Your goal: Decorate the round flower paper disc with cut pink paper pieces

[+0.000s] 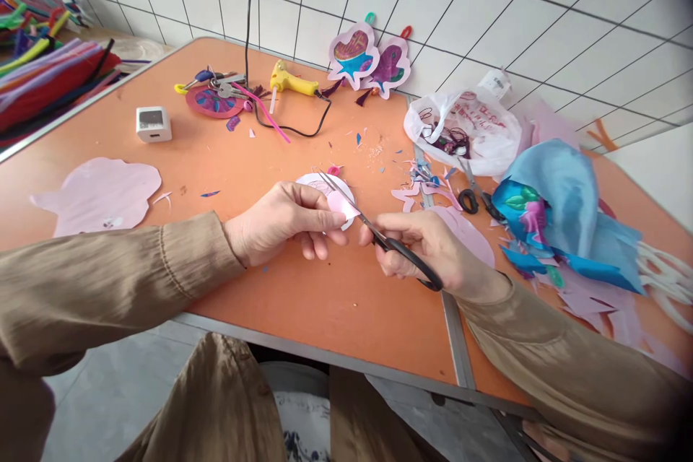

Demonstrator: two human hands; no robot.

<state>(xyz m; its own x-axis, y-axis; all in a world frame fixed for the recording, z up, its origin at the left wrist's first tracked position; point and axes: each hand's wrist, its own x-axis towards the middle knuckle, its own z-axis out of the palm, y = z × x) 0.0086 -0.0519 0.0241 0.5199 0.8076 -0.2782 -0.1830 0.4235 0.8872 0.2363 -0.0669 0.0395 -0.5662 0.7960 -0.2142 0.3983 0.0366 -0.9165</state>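
Observation:
My left hand (289,220) pinches a small piece of pale pink felt or paper (340,203) between thumb and forefinger; I cannot tell the material. My right hand (422,245) is closed around black-handled scissors (398,245), whose blades point up and left across the pink piece. Under and behind the fingers lies a round white piece (308,179) with a pink loop (334,171) at its top edge; my left hand hides part of it. Pink and blue scraps (425,177) are scattered right of the blades.
A yellow glue gun (292,81) with its cord lies at the back, near keys (230,86) and a white charger (153,124). Two pink-edged ornaments (354,54) lean on the tiled wall. At right are a plastic bag (487,130), other scissors (473,191) and blue cloth (563,180). A pink cutout (108,191) lies left.

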